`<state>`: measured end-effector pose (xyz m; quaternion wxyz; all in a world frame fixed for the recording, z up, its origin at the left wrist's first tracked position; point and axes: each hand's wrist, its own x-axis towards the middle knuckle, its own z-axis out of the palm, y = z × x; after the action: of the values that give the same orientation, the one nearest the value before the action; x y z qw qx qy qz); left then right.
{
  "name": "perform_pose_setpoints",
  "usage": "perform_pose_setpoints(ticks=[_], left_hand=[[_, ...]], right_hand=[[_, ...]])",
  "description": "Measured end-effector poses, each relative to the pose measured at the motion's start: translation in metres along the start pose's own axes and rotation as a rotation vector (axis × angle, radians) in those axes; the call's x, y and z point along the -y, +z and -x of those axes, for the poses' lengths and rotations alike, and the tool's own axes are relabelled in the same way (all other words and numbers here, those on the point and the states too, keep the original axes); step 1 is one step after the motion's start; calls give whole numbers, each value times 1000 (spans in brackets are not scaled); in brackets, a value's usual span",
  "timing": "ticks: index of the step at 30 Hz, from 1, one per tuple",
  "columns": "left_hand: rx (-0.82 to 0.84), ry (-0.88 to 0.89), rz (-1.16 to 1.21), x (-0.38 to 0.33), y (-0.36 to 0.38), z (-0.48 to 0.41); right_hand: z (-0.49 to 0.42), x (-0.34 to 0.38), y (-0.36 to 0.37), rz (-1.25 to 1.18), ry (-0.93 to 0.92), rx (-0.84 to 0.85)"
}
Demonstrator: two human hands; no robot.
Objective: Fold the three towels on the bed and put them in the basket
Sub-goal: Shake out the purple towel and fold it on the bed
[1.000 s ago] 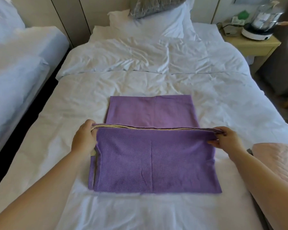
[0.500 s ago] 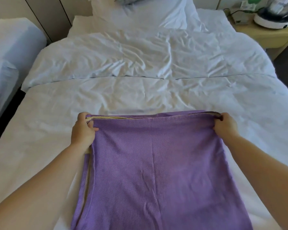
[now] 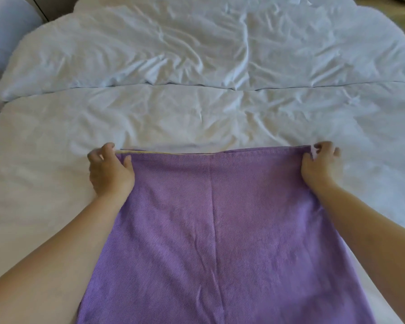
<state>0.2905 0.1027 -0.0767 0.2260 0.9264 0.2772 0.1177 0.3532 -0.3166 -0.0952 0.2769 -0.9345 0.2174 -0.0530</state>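
In the head view, a purple towel [image 3: 215, 230] lies spread on the near half of a white bed [image 3: 197, 118], its far edge running straight across between the two hands and its near part running out of the bottom of the picture. Beyond that far edge the rumpled white bedding is bare all the way to the folded-back duvet [image 3: 197, 47], so there is wide open room ahead and to both sides of the towel. A sliver of a second bed [image 3: 2, 26] shows at the upper left, set apart by a dark gap. Both forearms reach forward from the lower corners, bare, with wrists low over the cloth. The left hand [image 3: 110, 170] is closed on the towel's far left corner, thumb on top and fingers curled round the edge, where a pale yellowish hem shows. The right hand [image 3: 320, 163] pinches the far right corner, fingers bunched over the gathered edge.
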Motion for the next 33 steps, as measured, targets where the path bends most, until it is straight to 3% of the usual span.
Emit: perform_pose_setpoints(ticks=[2, 4, 5, 10, 19, 23, 28, 31, 33], left_hand=[[-61, 328, -111, -18, 2, 12], [35, 620, -154, -36, 11, 21], [94, 684, -163, -44, 17, 24], [261, 657, -149, -69, 45, 28], [366, 619, -268, -73, 52, 16], [250, 538, -171, -75, 49, 12], [44, 588, -234, -79, 50, 18], [28, 771, -189, -74, 56, 47], [156, 845, -261, -64, 64, 68]], right_hand=[[14, 12, -1, 77, -220, -103], [25, 29, 3, 127, -443, -6], [27, 37, 6, 142, -512, 76], [31, 57, 19, 186, -622, 343], [29, 68, 30, 497, -731, 367], [19, 78, 25, 431, -632, 373], [17, 84, 27, 386, -484, 293], [51, 83, 38, 178, -583, 118], [81, 79, 49, 29, -721, 164]])
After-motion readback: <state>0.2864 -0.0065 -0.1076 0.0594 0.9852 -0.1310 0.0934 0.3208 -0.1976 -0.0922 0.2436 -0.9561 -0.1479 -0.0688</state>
